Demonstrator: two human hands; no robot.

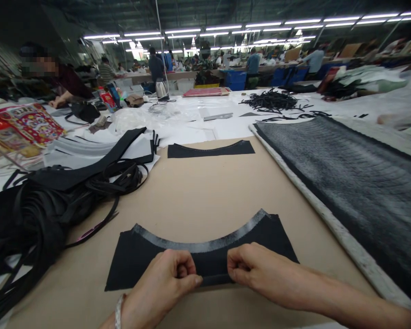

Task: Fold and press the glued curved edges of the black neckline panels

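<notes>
In front of me on a tan board (205, 187) lies a black fabric piece (260, 242) with a concave upper edge. A greyish, shiny strip follows that curve. My left hand (171, 276) is closed at the lower edge, left of the middle, thumb along the fabric's border. On the other side of the middle, my right hand (250, 265) pinches the same border with curled fingers. Between the hands a narrow band of the lower edge looks folded. Farther up the board rests a second black curved piece (210, 151).
Black strips (37, 219) heap at the left, beside white and black cut pieces (89, 151). A padded board with dark, grey-streaked fabric (342, 173) borders the right. Loose black strips (274, 100) lie beyond. At the far left, a person (65, 82) leans over the table.
</notes>
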